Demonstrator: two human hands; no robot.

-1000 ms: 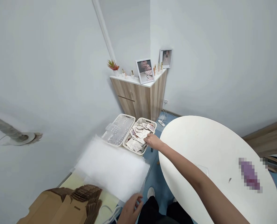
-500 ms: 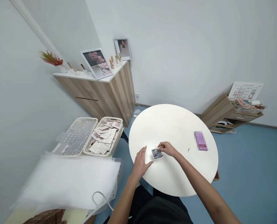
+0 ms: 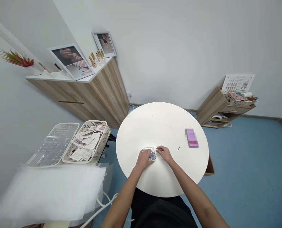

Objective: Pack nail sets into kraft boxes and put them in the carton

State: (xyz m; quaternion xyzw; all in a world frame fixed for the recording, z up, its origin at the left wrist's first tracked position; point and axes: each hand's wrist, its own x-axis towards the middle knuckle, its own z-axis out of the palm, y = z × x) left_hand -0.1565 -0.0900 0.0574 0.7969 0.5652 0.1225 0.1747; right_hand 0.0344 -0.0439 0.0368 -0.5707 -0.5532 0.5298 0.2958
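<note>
White round surface (image 3: 141, 123) under left hand (image 3: 144, 159) and right hand (image 3: 164, 153), blue floor (image 3: 250, 164) around. Between them, clear case (image 3: 153, 151), dark pieces (image 3: 152, 155) inside; left over it, right bunched at edge, can't tell if pinching. Left of both: basket (image 3: 101, 146) of cards (image 3: 88, 139).

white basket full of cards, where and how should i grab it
Probably by the rim of the card-filled basket, midway along the long side facing the round table, the hand coming from that side. That rim is exposed, with a gap before the table, while the opposite long side sits right beside the neighbouring basket.
</note>
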